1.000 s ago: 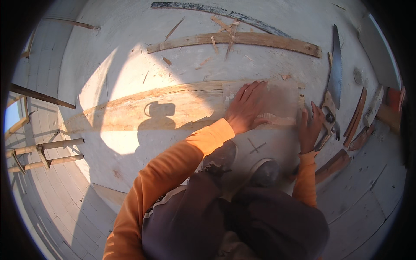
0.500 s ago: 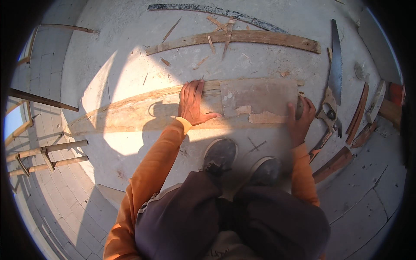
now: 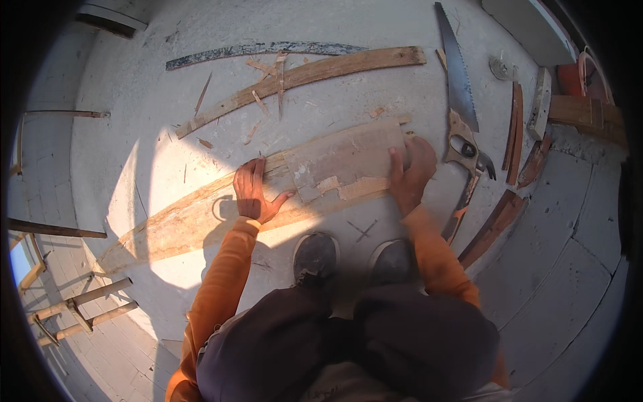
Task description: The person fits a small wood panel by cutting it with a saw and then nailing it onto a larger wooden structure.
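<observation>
A long wooden board [image 3: 167, 231] lies slantwise on the floor before my feet, its left part in sunlight. On its right part rests a thin, worn piece of plywood [image 3: 348, 157] with a ragged, peeled near edge. My left hand [image 3: 253, 194] lies on the board with fingers stretched toward the far edge and thumb out at the plywood's left end. My right hand [image 3: 414, 174] curls round the plywood's right end, thumb by its edge and fingers bent past it. The right fingertips are partly hidden.
To the right lie a handsaw [image 3: 461, 87], a claw hammer [image 3: 472, 177] and several reddish wood strips [image 3: 494, 228]. Beyond the board are a curved-looking plank [image 3: 335, 74], a dark speckled strip [image 3: 228, 53] and splinters. Two crossed nails [image 3: 362, 230] lie near my shoes [image 3: 316, 258].
My view has turned, so the board now appears slanted and the tools sit further left in it. Both hands stay at the plywood, the right one closer around its end.
</observation>
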Tool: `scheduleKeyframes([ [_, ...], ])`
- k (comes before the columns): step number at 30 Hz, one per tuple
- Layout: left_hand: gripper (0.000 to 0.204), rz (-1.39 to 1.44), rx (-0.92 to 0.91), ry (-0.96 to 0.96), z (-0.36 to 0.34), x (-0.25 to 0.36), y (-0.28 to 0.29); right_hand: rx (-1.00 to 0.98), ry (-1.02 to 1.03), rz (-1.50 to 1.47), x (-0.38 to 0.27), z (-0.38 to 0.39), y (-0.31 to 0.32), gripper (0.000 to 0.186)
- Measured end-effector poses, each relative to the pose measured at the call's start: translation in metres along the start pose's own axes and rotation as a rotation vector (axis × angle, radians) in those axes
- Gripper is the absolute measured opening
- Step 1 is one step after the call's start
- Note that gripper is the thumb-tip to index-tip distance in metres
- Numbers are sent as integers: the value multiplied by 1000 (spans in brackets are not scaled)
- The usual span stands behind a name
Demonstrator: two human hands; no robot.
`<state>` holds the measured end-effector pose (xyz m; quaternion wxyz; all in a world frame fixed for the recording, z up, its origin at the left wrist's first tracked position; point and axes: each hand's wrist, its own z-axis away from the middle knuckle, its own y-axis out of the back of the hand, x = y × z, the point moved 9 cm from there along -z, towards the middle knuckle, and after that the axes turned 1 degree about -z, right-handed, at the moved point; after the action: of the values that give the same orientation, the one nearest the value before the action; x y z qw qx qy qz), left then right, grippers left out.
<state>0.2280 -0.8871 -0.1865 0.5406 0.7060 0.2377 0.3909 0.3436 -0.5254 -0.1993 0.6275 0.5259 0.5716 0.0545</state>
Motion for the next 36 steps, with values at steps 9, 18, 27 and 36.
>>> scheduleKeyframes([
  [9,120,-1,-35,-47,-8,15,1,-25,-187,-159,25,-17,13,32],
  [18,116,-11,0,-51,-5,9,2,-148,-317,-243,30,-41,16,37],
  [27,111,-33,-36,41,-5,2,-1,-186,-91,-23,7,-60,-4,50],
  [36,109,11,34,31,-6,5,9,-159,-182,-57,16,-56,-3,50],
])
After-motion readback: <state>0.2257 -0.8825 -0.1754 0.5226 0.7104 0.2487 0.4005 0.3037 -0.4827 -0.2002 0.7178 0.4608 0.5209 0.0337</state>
